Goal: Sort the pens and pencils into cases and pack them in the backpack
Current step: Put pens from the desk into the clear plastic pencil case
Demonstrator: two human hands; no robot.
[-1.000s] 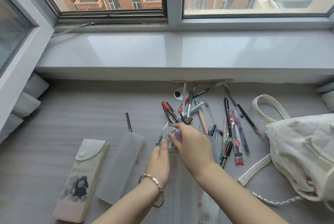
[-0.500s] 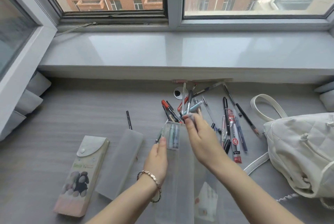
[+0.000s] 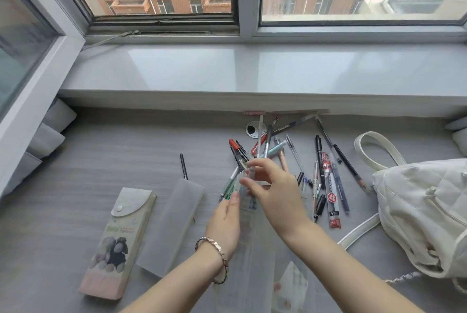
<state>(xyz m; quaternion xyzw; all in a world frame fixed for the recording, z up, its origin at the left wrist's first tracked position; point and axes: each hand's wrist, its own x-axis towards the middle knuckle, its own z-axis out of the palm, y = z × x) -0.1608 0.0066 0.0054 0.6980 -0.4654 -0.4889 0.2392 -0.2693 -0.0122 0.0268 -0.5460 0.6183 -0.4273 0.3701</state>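
Translucent pencil case (image 3: pixel 246 211) stands on end, mouth pointing away toward the pen pile (image 3: pixel 290 161); left hand (image 3: pixel 225 221) grasps its side, right hand (image 3: pixel 275 191) pinches a pen (image 3: pixel 251 173) at the mouth.

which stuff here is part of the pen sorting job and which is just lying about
Part of the job:
- loose pens and pencils
- clear case, held in both hands
- frosted case
- printed case
- white backpack

Just lying about:
- round desk grommet
- grey cushions
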